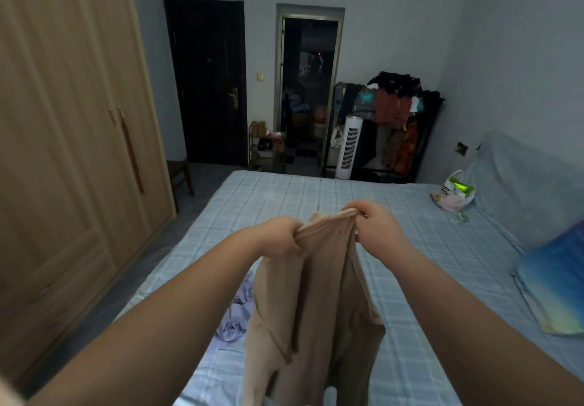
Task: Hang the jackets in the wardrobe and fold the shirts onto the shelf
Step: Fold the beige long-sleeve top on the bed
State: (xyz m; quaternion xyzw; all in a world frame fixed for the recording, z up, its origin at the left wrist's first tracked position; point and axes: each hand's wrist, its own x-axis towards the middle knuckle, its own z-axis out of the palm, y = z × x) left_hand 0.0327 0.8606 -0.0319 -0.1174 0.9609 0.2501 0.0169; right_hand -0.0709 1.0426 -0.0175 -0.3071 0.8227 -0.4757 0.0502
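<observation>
Beige shirt hangs below left hand and right hand.

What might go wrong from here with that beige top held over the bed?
The left hand and right hand pinch only the upper edge of the beige top, which hangs bunched, so it may fold crooked. Laid straight down, it might land on the crumpled lilac garment. The wardrobe is shut, both hands busy.
</observation>
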